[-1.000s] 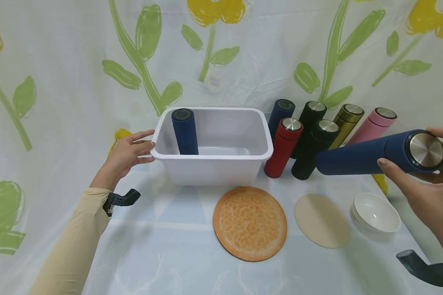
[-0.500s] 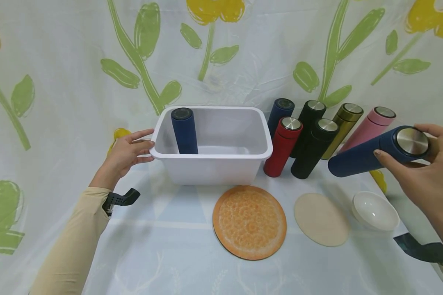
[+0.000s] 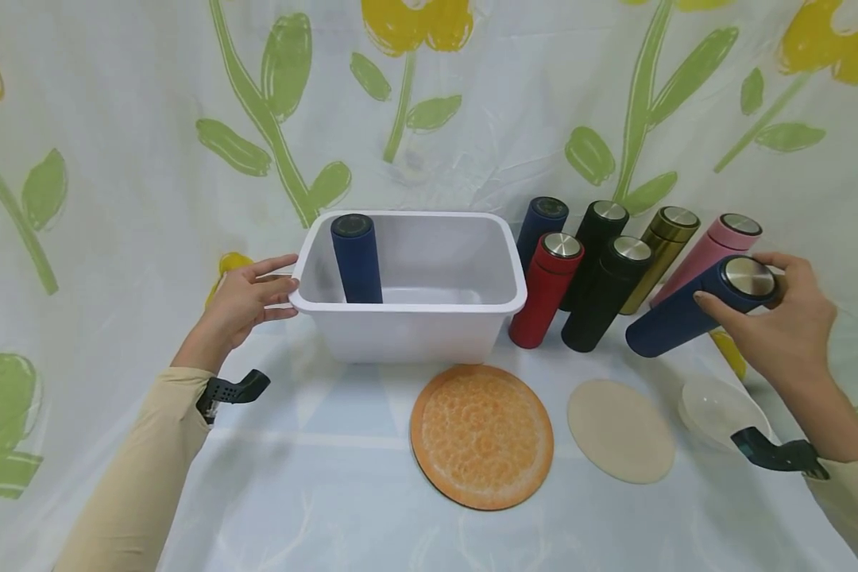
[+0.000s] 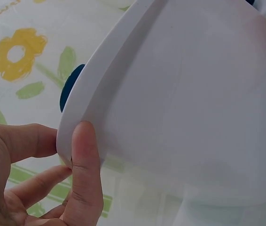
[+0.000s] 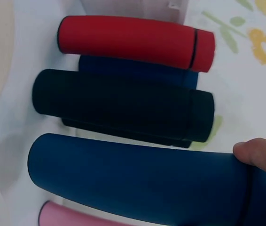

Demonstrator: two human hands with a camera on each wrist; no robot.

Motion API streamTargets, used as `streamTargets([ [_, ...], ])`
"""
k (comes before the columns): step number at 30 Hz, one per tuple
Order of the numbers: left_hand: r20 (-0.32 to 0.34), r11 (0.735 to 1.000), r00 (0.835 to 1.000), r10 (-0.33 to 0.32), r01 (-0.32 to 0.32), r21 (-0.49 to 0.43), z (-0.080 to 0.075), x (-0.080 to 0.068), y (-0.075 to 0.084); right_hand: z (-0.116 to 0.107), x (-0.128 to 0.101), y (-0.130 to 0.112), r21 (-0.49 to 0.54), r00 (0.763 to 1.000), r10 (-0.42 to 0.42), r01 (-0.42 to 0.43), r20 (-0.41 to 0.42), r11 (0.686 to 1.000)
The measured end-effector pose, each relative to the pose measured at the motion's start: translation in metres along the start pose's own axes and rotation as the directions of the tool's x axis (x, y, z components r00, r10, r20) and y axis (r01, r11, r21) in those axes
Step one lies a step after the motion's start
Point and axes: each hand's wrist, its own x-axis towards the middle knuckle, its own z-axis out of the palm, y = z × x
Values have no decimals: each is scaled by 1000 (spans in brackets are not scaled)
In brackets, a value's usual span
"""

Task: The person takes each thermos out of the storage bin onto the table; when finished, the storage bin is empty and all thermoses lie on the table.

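Note:
My right hand (image 3: 794,318) grips a dark blue thermos flask (image 3: 693,314) near its steel-topped cap, holding it tilted in front of the pink thermos (image 3: 722,246). In the right wrist view, the thumb lies across the cap end of the blue flask (image 5: 137,181). Whether its base touches the table cannot be told. With fingers mostly straight, my left hand (image 3: 246,302) touches the left rim of a white plastic tub (image 3: 407,334). Inside the tub, at its left, stands another dark blue thermos (image 3: 357,262); the front wall hides its bottom.
Beside the tub stand a red thermos (image 3: 543,294), a front black thermos (image 3: 604,302), one more black, one blue and a gold thermos (image 3: 661,246). Nearer lie a round orange-brown mat (image 3: 482,437) and a beige disc (image 3: 622,429). A white bowl (image 3: 715,409) sits near the right edge.
My right hand has carried the blue flask left and away from me, bringing it more upright beside the other thermoses. My wrist now partly covers the bowl. The left hand has stayed put.

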Motion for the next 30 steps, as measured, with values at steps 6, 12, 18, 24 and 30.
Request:
streamTargets([
  [6, 4, 1000, 1000, 1, -1, 2, 0, 0, -4, 12, 4, 9, 16, 999, -6, 6, 35, 1000],
  [12, 6, 1000, 1000, -8, 8, -15, 0, 0, -7, 23, 9, 14, 19, 995, 10, -13, 102, 1000],
  [18, 15, 999, 1000, -2, 2, -37, 2, 1, -7, 32, 16, 23, 28, 987, 37, -41, 155, 999],
  [24, 12, 997, 1000, 12, -11, -76, 0, 3, -3, 32, 32, 25, 12, 971, 81, -86, 225, 996],
  [30, 3, 997, 1000, 6, -6, -76, 1, 2, -1, 35, 48, 29, 23, 942, 121, -135, 314, 991],
])
